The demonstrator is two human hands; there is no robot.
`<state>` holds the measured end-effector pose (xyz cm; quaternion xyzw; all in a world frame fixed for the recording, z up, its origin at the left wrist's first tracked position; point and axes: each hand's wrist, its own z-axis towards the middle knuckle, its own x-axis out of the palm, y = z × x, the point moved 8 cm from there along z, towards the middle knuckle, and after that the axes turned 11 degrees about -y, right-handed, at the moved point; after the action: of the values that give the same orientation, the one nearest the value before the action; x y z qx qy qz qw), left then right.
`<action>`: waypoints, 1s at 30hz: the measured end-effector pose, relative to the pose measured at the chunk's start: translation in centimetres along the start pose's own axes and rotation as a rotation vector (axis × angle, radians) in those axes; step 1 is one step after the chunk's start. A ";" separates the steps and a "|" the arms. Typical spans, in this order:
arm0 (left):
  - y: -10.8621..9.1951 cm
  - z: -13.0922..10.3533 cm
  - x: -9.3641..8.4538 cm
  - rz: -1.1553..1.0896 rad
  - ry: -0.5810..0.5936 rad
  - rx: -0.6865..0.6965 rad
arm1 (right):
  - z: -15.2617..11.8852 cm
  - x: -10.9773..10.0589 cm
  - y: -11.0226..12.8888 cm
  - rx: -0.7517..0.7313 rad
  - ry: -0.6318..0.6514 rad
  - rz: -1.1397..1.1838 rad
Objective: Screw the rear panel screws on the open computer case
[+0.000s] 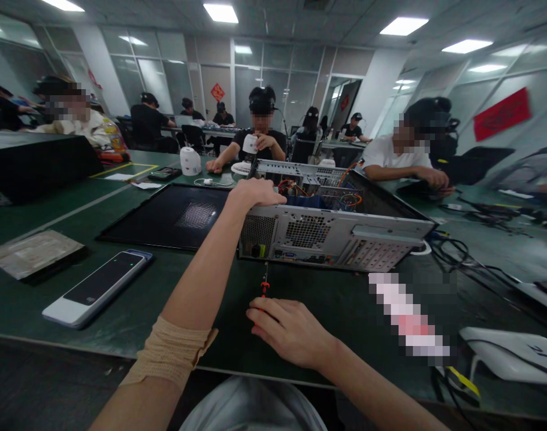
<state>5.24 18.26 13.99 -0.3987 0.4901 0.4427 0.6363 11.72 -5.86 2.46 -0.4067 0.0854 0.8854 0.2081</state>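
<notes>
An opened computer case lies on the table with its rear panel facing me and wires and parts showing inside. My left hand is closed over the top of the case's left rear corner, above the perforated vent; some fingertips are hidden. In front of the case, my right hand grips a screwdriver with a red handle. The screwdriver's shaft points at the lower rear edge of the case; whether its tip touches a screw is too small to tell. A black side panel lies left of the case.
A white-and-black handheld device and a flat packet lie at left. White device and black cables are at right. Across the table a person holds a white object; another person works at right.
</notes>
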 end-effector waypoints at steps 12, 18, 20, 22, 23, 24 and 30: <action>0.2 0.4 0.4 0.003 -0.003 0.003 | -0.3 -0.4 -0.6 0.063 -0.008 -0.001; 0.4 0.5 0.5 0.004 -0.005 0.020 | -0.4 -0.6 -1.2 0.117 -0.050 0.023; 0.3 0.5 0.4 0.005 -0.003 0.033 | -0.4 -0.6 -1.1 0.105 -0.050 0.017; 0.1 0.5 0.4 0.004 0.000 0.045 | -0.4 -0.7 -0.8 0.074 -0.054 0.010; 0.1 0.5 0.3 0.003 0.004 0.046 | -0.4 -0.8 -0.7 0.059 -0.061 0.005; 0.1 0.5 0.3 0.001 0.010 0.045 | -0.3 -0.8 -0.6 0.047 -0.065 0.000; -0.1 0.2 0.2 -0.025 0.081 0.080 | -0.2 -0.7 -0.2 0.031 -0.054 0.017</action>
<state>5.44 18.49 13.88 -0.3969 0.5276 0.3983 0.6368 12.35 -6.00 2.90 -0.3785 0.0967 0.8965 0.2090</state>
